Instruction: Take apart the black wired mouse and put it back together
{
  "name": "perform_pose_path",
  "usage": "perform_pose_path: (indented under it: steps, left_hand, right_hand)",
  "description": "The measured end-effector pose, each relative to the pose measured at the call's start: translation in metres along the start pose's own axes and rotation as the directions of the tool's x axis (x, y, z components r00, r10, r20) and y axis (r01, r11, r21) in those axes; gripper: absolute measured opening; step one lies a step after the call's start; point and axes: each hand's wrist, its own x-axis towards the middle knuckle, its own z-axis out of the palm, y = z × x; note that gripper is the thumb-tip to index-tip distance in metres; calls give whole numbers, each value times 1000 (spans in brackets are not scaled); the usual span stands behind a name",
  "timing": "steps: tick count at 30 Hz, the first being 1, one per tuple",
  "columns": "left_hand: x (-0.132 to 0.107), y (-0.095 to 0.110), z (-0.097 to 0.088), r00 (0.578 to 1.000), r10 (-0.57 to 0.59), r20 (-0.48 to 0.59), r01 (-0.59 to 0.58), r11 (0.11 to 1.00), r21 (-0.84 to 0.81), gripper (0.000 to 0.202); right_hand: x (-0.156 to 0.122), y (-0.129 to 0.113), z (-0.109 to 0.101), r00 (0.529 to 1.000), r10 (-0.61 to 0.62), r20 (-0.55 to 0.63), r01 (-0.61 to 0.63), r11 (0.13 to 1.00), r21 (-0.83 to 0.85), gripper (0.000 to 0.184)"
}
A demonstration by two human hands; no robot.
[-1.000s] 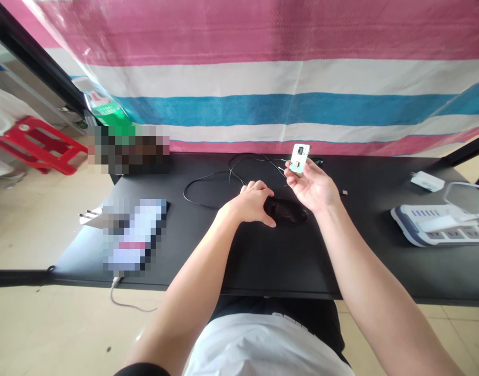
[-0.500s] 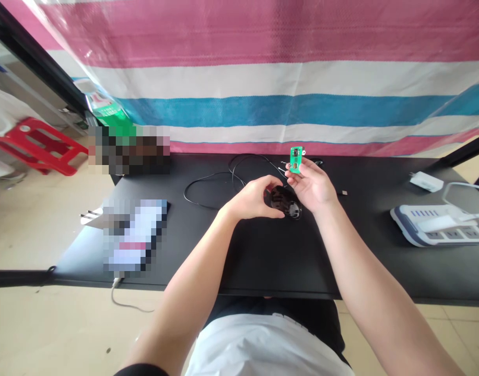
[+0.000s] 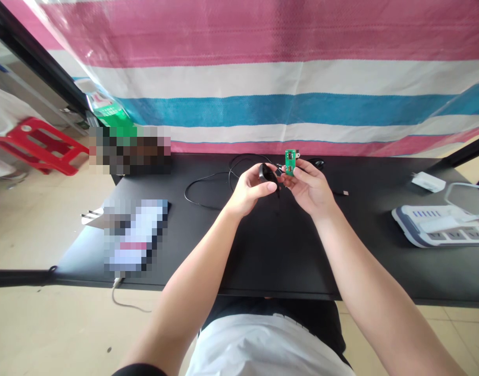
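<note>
My left hand [image 3: 247, 192] is closed on a curved black plastic shell [image 3: 269, 174], shaped like part of a computer mouse and tilted up on edge. Thumb and fingers pinch it from either side. Close by on the right, my right hand [image 3: 313, 192] grips a small green circuit board [image 3: 290, 163] upright between thumb and fingers. Dark components and a metal tab show on the board. Both hands are above the black table [image 3: 278, 250], almost touching each other. Behind them runs a thin black cable [image 3: 202, 180], partly hidden by the hands.
A phone [image 3: 135, 235], partly blurred out, lies at left with a charging cable. At right are a white power strip [image 3: 439, 225] and a white charger [image 3: 428, 181]. A USB plug [image 3: 345, 193] lies beyond my right wrist. A green-labelled bottle [image 3: 112, 112] stands back left.
My left hand has lifted the black shell and turned it from lying flat to standing on edge. My right hand has shifted slightly left with the circuit board.
</note>
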Motion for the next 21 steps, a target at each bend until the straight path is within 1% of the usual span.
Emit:
perform_pose_path:
  steps: [2, 5, 8, 11, 17, 21]
  left_hand:
    - [0, -2, 3, 998, -31, -62, 30, 999, -27, 56]
    - [2, -7, 6, 979, -77, -191, 82, 996, 22, 56]
    - [4, -9, 6, 960, -93, -265, 104, 994, 29, 55]
    - [5, -7, 6, 956, -108, -273, 116, 993, 11, 52]
    - [4, 0, 6, 948, -126, -291, 122, 992, -33, 33]
    - [5, 2, 5, 950, -130, -285, 129, 991, -24, 33]
  right_hand:
    - [-1, 1, 2, 1000, 2, 4, -2, 1000, -8, 40]
    - [-1, 1, 4, 1000, 15, -12, -15, 1000, -19, 41]
    - [-1, 1, 6, 999, 28, -38, -29, 999, -15, 41]
    - [0, 1, 4, 998, 38, -46, -38, 999, -16, 42]
    - [3, 4, -1, 996, 45, -76, -49, 998, -48, 43]
    - [3, 3, 1, 994, 53, -101, -56, 998, -29, 42]
